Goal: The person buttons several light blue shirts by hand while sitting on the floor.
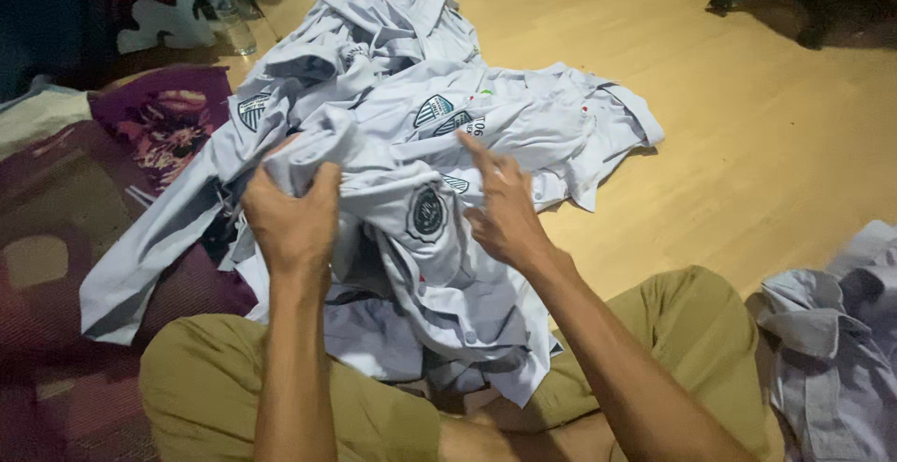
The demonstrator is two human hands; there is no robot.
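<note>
clutching the pale shirt (411,238) (badge up), left hand (290,219) grip clamped on it, right hand (505,214) fingers apart on top

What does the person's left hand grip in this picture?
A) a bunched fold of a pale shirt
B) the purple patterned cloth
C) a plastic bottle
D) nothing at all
A: the left hand is closed around a bunched part of a pale shirt lying over the lap.
</note>
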